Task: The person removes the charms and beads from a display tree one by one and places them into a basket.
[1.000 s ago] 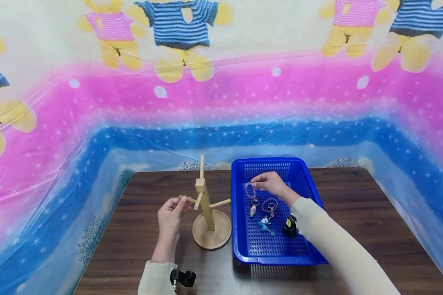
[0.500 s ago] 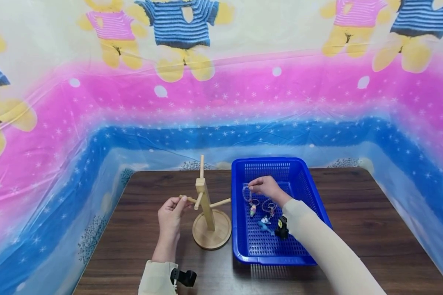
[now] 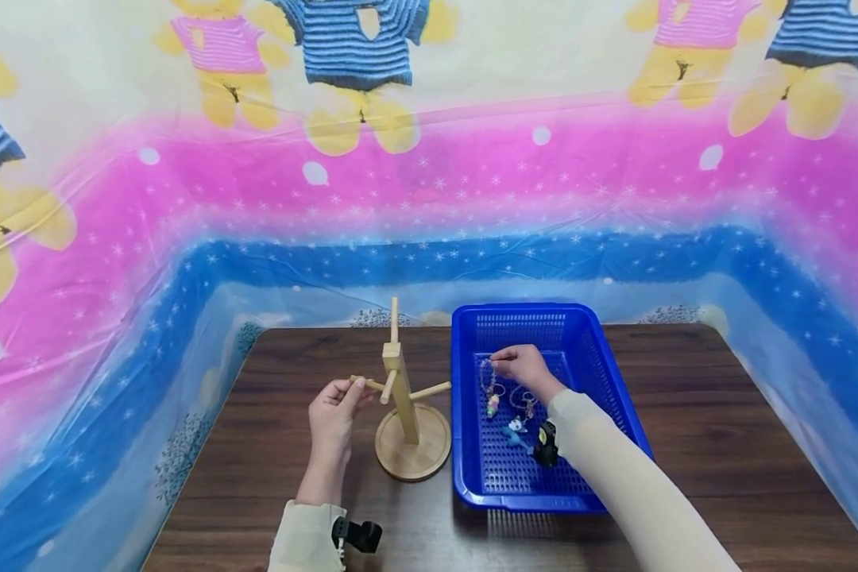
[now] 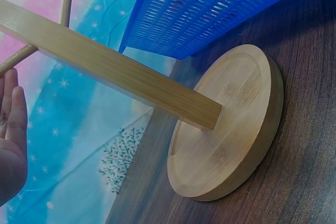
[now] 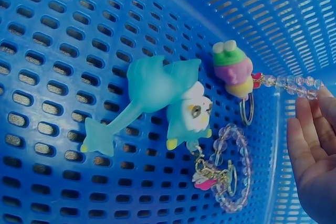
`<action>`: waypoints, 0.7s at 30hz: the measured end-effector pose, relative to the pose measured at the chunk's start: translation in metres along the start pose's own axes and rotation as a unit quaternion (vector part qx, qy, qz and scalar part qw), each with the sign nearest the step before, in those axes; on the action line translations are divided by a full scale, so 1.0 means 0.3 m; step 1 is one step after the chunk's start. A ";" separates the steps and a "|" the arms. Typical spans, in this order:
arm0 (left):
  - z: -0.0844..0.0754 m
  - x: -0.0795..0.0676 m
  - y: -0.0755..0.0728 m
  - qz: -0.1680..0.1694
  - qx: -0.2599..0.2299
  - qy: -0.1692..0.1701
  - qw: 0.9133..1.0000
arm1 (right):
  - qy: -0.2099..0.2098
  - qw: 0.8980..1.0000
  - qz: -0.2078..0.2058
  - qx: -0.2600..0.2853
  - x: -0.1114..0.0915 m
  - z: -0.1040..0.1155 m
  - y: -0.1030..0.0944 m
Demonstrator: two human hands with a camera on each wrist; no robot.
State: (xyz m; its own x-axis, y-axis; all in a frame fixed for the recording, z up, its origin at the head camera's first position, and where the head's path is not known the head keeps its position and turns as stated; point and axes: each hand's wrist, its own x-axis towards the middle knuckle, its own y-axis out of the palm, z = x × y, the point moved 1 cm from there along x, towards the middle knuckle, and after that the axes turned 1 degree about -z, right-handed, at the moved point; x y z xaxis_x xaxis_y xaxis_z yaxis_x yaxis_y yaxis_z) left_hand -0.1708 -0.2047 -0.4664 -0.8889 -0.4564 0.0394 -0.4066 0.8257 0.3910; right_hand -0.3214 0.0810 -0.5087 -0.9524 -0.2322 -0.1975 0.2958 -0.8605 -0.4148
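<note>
In the head view my left hand (image 3: 334, 417) pinches the end of a peg on a wooden stand (image 3: 403, 409). The stand has a square post, several pegs and a round base (image 4: 226, 124). Inside the blue basket (image 3: 463, 469), my right hand (image 3: 531, 372) pinches the beaded loop of a keychain. This keychain's charm (image 5: 233, 72) is green, purple and yellow, and hangs low by the basket floor. Beside it lies a second keychain (image 5: 152, 90) with a teal, white-faced figure and a loop of clear beads (image 5: 244, 166). My right fingertips are partly cut off in the right wrist view.
The basket stands on a dark wooden table (image 3: 257, 469), close to the right of the stand. One peg (image 3: 432, 391) reaches almost to the basket's left rim in the head view. A printed cloth (image 3: 429, 262) hangs behind and around the table.
My right forearm has shifted left and the right hand sits slightly lower, still holding the keychain's loop. The left hand has stayed on the peg. The head view has shifted a little.
</note>
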 end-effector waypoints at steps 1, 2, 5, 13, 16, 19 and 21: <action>0.000 0.000 0.001 0.001 -0.001 0.001 1.000 | 0.006 1.000 -0.004 0.005 0.000 -0.004 -0.003; 0.001 0.000 0.002 0.000 -0.002 0.001 1.000 | 0.011 1.000 -0.009 0.009 0.000 -0.008 -0.007; 0.003 0.000 0.004 0.000 -0.001 0.003 1.000 | 0.021 0.999 -0.022 0.016 0.000 -0.024 -0.016; 0.001 -0.001 0.005 0.000 -0.004 0.001 1.000 | 0.033 0.998 -0.054 -0.005 -0.003 -0.059 -0.022; 0.001 0.002 0.004 -0.004 0.001 -0.004 1.000 | 0.047 0.997 -0.062 -0.009 -0.001 -0.069 -0.021; 0.001 0.002 0.001 -0.003 0.003 -0.007 1.000 | 0.060 0.996 -0.070 -0.008 0.003 -0.078 -0.018; 0.001 0.002 -0.002 -0.005 0.001 -0.010 1.000 | 0.068 0.995 -0.075 -0.009 0.006 -0.081 -0.016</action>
State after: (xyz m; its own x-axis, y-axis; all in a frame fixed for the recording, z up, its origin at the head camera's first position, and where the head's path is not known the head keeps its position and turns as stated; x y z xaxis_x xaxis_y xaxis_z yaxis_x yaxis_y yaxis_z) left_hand -0.1712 -0.2052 -0.4670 -0.8889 -0.4579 0.0162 -0.4161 0.8215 0.3899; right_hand -0.3226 0.0956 -0.5286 -0.9677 -0.0373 -0.2492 0.1533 -0.8721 -0.4647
